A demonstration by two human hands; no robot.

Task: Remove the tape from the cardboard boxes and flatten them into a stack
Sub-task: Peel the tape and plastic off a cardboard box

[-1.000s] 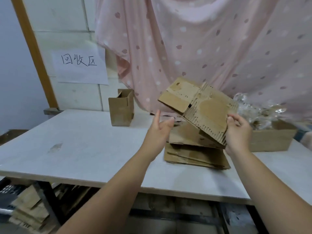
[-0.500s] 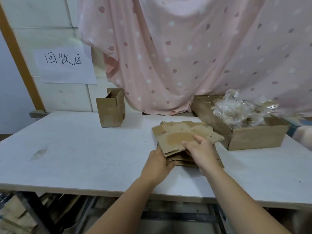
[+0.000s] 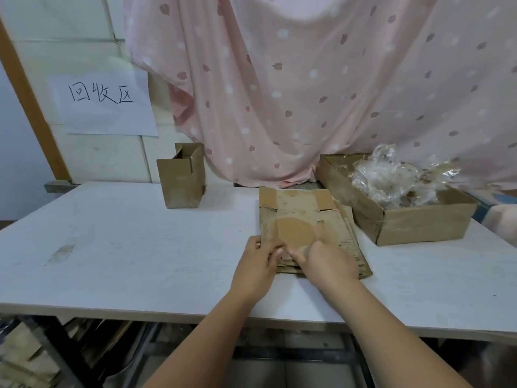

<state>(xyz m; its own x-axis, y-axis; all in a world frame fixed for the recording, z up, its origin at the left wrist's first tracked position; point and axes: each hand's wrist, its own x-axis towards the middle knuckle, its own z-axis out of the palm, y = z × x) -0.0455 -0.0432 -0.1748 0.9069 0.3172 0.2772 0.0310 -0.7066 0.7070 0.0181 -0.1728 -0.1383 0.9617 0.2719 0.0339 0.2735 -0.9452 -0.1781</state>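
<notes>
Now L hand (image 3: pixel 257 264), R hand (image 3: pixel 328 264) hold stack (image 3: pixel 307 214) near edge

Single head-worn view, forward and down.
The camera sits close above the left hand (image 3: pixel 258 261) and right hand (image 3: pixel 327 264) on the cardboard stack (image 3: pixel 302 219); beyond them, table (image 3: pixel 126 247) and curtain (image 3: pixel 307 93).

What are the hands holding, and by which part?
Both grip the flattened cardboard stack by its near edge: the left hand at the near-left corner, the right hand beside it.
</notes>
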